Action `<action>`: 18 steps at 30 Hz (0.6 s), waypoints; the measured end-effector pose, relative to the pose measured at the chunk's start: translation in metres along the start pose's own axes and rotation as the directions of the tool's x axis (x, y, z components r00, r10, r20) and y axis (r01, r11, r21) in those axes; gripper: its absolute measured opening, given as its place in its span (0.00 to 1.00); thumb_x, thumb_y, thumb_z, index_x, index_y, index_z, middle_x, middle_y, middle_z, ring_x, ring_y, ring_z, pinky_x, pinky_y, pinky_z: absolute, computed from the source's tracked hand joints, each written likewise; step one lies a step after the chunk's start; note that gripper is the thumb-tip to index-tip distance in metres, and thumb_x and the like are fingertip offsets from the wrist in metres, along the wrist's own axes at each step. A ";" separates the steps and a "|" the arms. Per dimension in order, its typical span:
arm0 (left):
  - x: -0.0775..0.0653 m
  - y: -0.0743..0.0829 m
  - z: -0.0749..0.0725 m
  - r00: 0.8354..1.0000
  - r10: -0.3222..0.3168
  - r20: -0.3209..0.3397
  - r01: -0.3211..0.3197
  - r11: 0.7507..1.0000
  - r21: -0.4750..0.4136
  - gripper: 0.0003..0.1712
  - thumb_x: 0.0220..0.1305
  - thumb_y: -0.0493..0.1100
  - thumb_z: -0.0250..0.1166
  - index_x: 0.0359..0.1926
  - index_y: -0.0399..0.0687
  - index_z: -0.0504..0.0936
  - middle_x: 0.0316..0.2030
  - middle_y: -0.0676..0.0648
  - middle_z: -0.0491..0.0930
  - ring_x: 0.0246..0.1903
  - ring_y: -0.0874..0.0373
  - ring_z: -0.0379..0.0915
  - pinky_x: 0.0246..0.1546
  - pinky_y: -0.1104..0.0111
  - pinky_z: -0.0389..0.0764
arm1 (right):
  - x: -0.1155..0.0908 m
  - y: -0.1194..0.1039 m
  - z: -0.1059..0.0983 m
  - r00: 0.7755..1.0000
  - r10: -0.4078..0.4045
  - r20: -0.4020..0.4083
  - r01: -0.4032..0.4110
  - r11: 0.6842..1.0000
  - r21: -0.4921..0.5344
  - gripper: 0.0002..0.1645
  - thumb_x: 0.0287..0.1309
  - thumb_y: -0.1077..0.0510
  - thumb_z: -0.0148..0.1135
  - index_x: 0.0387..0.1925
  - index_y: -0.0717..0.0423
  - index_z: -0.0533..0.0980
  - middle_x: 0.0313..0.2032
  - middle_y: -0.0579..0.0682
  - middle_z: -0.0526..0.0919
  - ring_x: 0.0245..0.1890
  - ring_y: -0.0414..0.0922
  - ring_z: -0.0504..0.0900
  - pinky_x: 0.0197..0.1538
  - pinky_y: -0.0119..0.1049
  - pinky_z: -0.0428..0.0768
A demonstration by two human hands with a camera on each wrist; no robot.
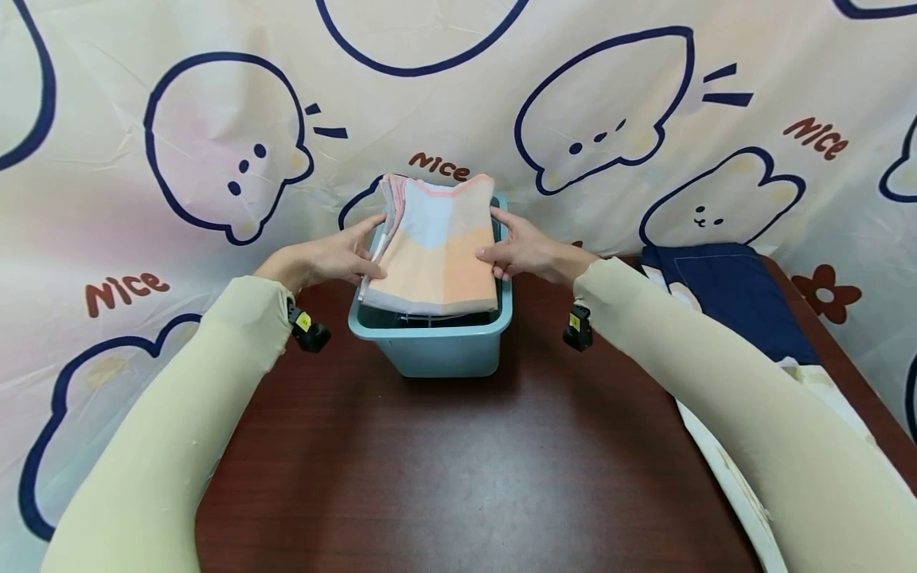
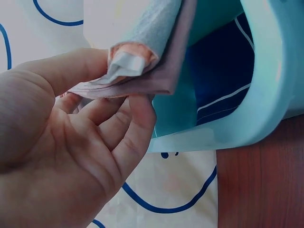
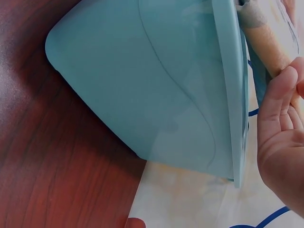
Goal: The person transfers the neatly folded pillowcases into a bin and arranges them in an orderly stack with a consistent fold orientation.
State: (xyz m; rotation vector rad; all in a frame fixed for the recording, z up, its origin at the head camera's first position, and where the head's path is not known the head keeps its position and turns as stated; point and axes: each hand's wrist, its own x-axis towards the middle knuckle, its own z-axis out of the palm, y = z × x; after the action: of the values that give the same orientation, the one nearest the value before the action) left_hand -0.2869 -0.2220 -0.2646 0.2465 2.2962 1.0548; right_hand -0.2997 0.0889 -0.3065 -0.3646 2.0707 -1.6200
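Observation:
A folded pastel garment [image 1: 430, 247], with peach, pale blue and grey blocks and a pink-edged top, lies tilted over the mouth of a light blue plastic basket [image 1: 444, 350]. My left hand [image 1: 337, 253] pinches its left edge, thumb on top and fingers beneath. In the left wrist view, the folded layers [image 2: 156, 61] show mauve, grey, orange and white between thumb and fingers. On the opposite side, my right hand [image 1: 528, 245] grips the garment's right edge. Dark navy cloth [image 2: 223, 71] with white lines sits inside the basket, partly hidden under the garment.
The basket stands on a dark reddish-brown table [image 1: 444, 461], close to a printed cloth backdrop [image 1: 401, 111]. At the table's right lie a folded navy garment [image 1: 738, 294] and white cloth [image 1: 723, 469], partly covered by my right sleeve [image 1: 716, 374].

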 end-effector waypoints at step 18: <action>0.008 0.000 0.000 0.999 -0.054 -0.007 0.054 0.996 0.066 0.58 0.72 0.36 0.60 0.80 0.68 0.26 0.71 0.32 0.62 0.63 0.39 0.72 0.67 0.44 0.71 | 0.008 -0.003 0.001 0.999 0.040 -0.009 -0.041 0.997 -0.065 0.55 0.70 0.59 0.61 0.81 0.39 0.37 0.20 0.49 0.78 0.18 0.41 0.74 0.27 0.30 0.78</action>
State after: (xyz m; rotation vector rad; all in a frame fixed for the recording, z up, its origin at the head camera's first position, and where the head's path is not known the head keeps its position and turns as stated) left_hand -0.2930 -0.2185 -0.2681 0.2077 2.3315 0.9544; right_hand -0.3064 0.0828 -0.3056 -0.3370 2.1272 -1.5351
